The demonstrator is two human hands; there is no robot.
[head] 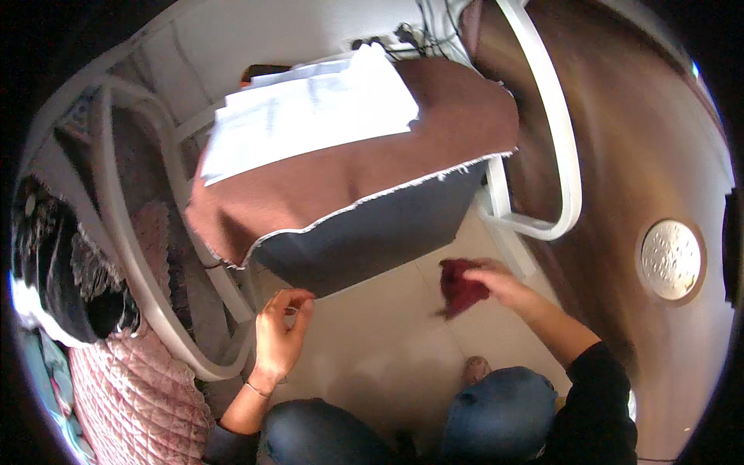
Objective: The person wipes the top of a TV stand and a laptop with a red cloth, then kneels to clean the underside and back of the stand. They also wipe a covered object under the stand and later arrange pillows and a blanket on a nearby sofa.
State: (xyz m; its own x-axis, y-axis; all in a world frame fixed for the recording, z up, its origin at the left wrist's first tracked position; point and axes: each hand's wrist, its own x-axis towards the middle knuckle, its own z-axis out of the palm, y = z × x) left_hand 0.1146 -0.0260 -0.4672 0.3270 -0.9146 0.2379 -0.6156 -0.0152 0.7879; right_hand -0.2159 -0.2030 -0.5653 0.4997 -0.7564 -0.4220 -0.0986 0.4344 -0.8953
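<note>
My right hand [500, 281] is shut on a dark red piece of cloth [460, 286], held above the tiled floor and blurred by motion. Well to its left, my left hand [283, 328] is raised with its fingers curled and the thumb close to the fingertips. No object shows in it, but a very thin one could be hidden there. Ahead of both hands, a brown cloth [465, 116] with a frayed white edge covers a dark-sided box or stand [372, 232]. A stack of white paper sheets [314, 110] lies on the cloth.
White curved metal frames stand at left [119, 209] and right [561, 145]. A pink quilted cover [133, 395] and black fabric [64, 261] lie at left. Black cables [433, 35] hang behind the papers. A brown surface [616, 174] with a round metal plate [671, 260] fills the right.
</note>
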